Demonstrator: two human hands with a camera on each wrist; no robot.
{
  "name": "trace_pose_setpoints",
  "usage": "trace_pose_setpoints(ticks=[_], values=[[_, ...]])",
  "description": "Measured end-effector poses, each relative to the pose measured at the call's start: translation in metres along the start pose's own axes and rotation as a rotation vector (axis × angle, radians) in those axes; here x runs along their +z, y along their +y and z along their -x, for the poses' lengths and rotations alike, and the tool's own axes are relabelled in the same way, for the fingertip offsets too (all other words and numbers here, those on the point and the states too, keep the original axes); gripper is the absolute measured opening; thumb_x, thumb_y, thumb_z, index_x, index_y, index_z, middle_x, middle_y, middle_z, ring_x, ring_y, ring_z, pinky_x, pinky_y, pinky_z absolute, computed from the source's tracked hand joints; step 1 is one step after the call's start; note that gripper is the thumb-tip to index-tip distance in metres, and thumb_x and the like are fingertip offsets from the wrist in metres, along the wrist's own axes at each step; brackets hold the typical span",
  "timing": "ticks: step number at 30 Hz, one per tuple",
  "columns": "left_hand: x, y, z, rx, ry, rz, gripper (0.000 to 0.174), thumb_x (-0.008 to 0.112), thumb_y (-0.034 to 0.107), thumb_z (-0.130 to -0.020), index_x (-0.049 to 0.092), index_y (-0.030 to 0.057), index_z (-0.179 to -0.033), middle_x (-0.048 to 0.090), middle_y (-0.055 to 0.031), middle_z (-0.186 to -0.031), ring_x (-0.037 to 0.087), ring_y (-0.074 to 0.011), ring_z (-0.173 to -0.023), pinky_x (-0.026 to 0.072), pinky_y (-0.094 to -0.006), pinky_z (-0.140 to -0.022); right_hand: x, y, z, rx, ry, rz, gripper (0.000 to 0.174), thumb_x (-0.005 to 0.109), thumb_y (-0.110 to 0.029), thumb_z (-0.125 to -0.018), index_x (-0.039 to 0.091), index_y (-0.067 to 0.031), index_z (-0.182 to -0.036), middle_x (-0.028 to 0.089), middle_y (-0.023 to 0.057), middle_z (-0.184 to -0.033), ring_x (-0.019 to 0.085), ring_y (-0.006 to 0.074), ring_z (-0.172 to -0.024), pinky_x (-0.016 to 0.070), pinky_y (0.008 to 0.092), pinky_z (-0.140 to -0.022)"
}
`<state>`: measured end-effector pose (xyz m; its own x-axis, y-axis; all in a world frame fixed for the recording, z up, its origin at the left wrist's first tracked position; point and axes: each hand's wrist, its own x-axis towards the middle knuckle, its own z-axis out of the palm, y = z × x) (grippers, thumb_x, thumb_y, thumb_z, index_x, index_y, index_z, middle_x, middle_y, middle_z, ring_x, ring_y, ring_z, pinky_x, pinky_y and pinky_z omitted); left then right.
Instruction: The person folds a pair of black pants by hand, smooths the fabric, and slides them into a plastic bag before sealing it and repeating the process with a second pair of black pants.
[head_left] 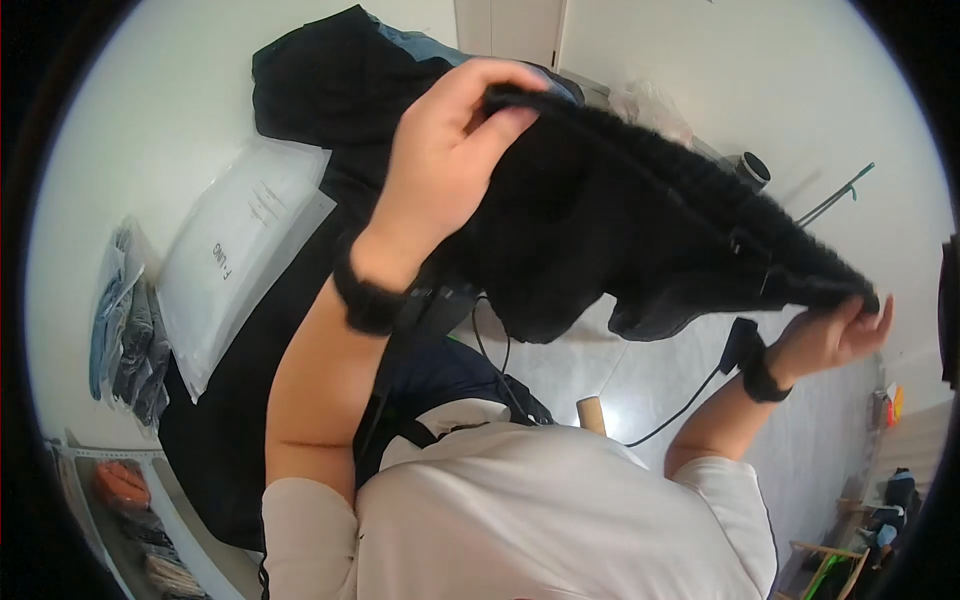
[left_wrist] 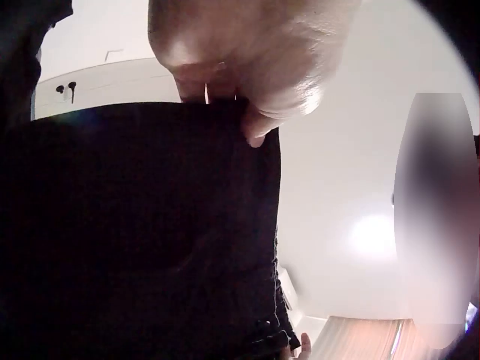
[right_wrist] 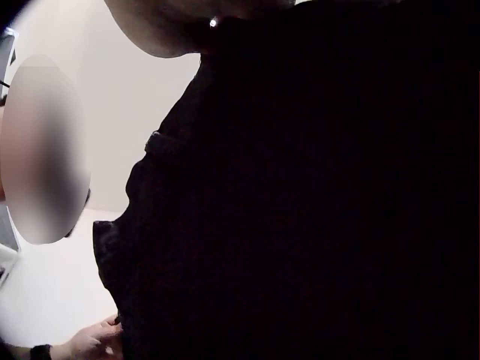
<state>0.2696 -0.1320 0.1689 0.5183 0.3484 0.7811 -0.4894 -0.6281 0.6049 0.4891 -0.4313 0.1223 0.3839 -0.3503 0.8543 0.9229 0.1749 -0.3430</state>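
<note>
A black garment (head_left: 600, 210) with a gathered, waistband-like edge is stretched out in the air before the person. My left hand (head_left: 440, 160) pinches one end of that edge between thumb and fingers, higher up in the head view. At the other end, lower right, my right hand (head_left: 825, 340) grips the edge with some fingers extended. Below, the cloth hangs in two rounded folds. In the left wrist view, dark cloth (left_wrist: 142, 225) drops from the left hand (left_wrist: 255, 52). The right wrist view is mostly filled by the same cloth (right_wrist: 315, 195), which hides the right fingertips.
A black-covered surface (head_left: 235, 430) on the left bears a white plastic packet (head_left: 240, 250) and a pile of dark clothing (head_left: 320, 80). Bagged jeans (head_left: 130, 330) lie beside it, above a shelf (head_left: 190, 520). A cable (head_left: 685, 415) and a cardboard tube (head_left: 592, 413) show near the body.
</note>
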Motion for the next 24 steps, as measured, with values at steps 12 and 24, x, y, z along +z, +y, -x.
trace_pose_setpoints(ticks=[12,24], values=[[-0.046,0.049,0.059,-0.056,-0.294,-0.120,0.022,0.055,-0.009,-0.074,0.059,0.0052,-0.090,0.067,-0.0063,-0.092,0.052,-0.0218,-0.096,0.0395,-0.0319,-0.087,0.024,0.016,0.046,0.468,-0.206,-0.543,0.047,0.050,-0.013,-0.080,0.044,0.0039,-0.123,0.056,0.0213,-0.104,0.055,0.0296,-0.098,0.0418,0.0417,-0.091],[-0.015,-0.001,0.030,-0.146,-0.279,-0.065,0.022,0.048,-0.009,-0.084,0.057,0.0060,-0.097,0.047,-0.0038,-0.108,0.049,-0.0112,-0.093,0.0404,-0.0230,-0.080,0.200,-0.037,0.108,1.023,-0.922,-1.411,0.032,0.060,-0.006,-0.082,0.048,-0.0045,-0.111,0.057,0.0080,-0.094,0.053,0.0163,-0.092,0.0402,0.0277,-0.087]])
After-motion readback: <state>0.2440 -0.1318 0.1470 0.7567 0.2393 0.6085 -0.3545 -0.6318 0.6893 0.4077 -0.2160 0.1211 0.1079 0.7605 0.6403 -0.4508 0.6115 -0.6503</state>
